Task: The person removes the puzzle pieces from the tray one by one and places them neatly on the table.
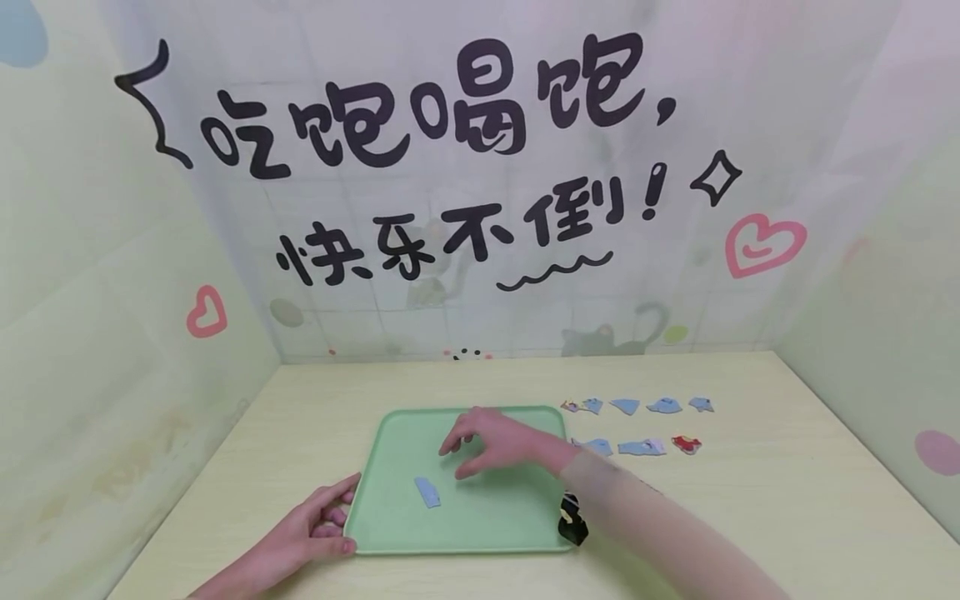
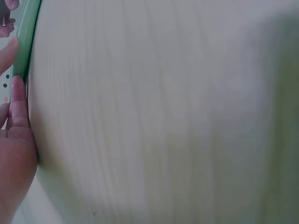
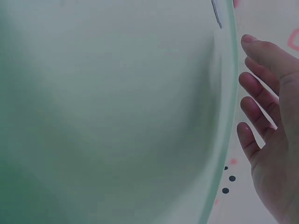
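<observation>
A light green tray (image 1: 397,442) lies on the table, with one small flat blue puzzle-like piece (image 1: 427,492) inside it, left of the middle. My left hand (image 1: 303,533) rests against the tray's front left corner, its thumb at the corner and fingers along the left side. In the left wrist view, a finger (image 2: 19,100) lies straight along the green rim. Over the tray, my right hand (image 1: 495,442) hovers to the upper right of the blue piece, fingers loosely bent and apart, holding nothing. The right wrist view shows the same spread fingers (image 3: 254,88).
Several flat blue pieces (image 1: 625,406) lie in two rows at the back right, with a red one (image 1: 686,444) among them. A black piece (image 1: 573,525) sits at the tray's right edge, partly behind the right forearm. Printed curtains (image 1: 465,317) enclose the table's back and sides.
</observation>
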### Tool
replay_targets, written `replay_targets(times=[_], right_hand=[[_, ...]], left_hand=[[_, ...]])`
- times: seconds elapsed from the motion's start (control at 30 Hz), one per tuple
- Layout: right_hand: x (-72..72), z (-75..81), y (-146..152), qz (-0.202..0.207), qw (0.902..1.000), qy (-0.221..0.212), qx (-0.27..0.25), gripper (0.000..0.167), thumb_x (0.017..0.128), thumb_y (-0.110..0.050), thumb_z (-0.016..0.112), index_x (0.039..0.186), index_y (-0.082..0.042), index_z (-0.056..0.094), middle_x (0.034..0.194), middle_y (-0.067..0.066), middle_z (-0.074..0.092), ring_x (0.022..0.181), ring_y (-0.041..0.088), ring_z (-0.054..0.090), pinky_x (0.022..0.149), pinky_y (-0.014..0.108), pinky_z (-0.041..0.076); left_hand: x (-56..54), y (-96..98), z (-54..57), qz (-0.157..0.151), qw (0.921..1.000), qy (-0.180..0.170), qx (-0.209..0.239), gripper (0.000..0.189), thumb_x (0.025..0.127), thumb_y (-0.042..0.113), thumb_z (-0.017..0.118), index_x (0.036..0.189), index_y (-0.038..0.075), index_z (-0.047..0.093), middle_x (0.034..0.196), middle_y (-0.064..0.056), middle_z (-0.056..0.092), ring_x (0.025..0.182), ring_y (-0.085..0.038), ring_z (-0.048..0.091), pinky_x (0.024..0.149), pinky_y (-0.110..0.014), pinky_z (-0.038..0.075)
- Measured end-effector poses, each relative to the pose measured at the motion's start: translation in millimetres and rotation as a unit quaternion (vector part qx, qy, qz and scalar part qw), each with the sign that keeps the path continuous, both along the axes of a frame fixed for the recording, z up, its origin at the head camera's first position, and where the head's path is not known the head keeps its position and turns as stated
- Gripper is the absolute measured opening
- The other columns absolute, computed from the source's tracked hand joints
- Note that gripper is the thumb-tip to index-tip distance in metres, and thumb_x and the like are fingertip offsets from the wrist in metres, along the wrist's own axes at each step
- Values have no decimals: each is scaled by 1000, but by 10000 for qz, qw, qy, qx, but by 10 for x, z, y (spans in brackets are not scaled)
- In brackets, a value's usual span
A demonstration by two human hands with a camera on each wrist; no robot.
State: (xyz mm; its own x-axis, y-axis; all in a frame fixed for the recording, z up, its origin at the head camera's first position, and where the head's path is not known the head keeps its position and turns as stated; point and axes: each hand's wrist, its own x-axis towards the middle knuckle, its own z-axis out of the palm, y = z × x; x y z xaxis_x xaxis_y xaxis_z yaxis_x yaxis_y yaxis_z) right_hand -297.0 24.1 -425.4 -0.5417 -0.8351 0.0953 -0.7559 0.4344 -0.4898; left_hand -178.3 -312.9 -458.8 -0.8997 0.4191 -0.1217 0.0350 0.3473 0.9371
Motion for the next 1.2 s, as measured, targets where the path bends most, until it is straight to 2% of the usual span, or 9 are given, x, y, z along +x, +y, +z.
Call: replay_targets(times=[0.23,0.37,0.5,0.77,0.93,1.07,1.2], right_hand=[[1,-43,-128,37,9992,159,355,42,82,-39,80,119,-23,71,113,-10,68,105,2,56,99,19,39],[1,-90,-233,180,9986,170,462,42,80,-42,80,117,-22,71,110,-10,66,101,0,53,93,15,40],[50,-88,-325,208,9980,210,560,42,79,-44,80,113,-22,70,106,-9,64,97,0,50,87,12,39],[157,-57,-459,314,9973,211,627,45,76,-45,83,112,-21,69,105,-9,62,96,-2,49,87,10,38],[186,-33,-499,579,9956,208,709,42,78,-36,83,115,-21,69,101,-6,62,91,1,50,82,9,37],[188,-27,-488,759,9945,-76,723,36,83,-24,80,118,-21,70,100,-4,64,90,0,52,81,8,40],[196,-5,-438,672,9943,-321,769,37,84,-16,78,120,-21,70,100,-4,65,88,-2,52,81,8,42]], left_hand=[[-3,2,-2,2,10000,52,-42,94,85,12,76,156,-3,16,141,-25,29,97,0,50,81,-17,52],[4,-3,1,-7,10000,72,-26,94,85,12,76,156,-3,15,141,-25,29,98,0,50,82,-17,52],[15,-1,-2,-9,10000,66,3,95,85,12,76,156,-4,15,142,-26,28,98,0,51,83,-17,52],[20,4,-9,-6,9999,113,-25,95,84,12,76,156,-4,16,140,-26,29,98,-1,52,84,-17,53],[10,5,-3,25,10000,43,-49,95,84,12,76,156,-3,16,140,-25,29,98,-1,52,83,-17,52],[4,5,-1,29,10000,-9,-58,95,85,13,76,156,-3,15,141,-25,29,98,-1,51,83,-17,52],[4,3,-2,37,9999,19,-94,95,85,13,76,156,-4,16,141,-25,29,98,0,51,83,-16,52]])
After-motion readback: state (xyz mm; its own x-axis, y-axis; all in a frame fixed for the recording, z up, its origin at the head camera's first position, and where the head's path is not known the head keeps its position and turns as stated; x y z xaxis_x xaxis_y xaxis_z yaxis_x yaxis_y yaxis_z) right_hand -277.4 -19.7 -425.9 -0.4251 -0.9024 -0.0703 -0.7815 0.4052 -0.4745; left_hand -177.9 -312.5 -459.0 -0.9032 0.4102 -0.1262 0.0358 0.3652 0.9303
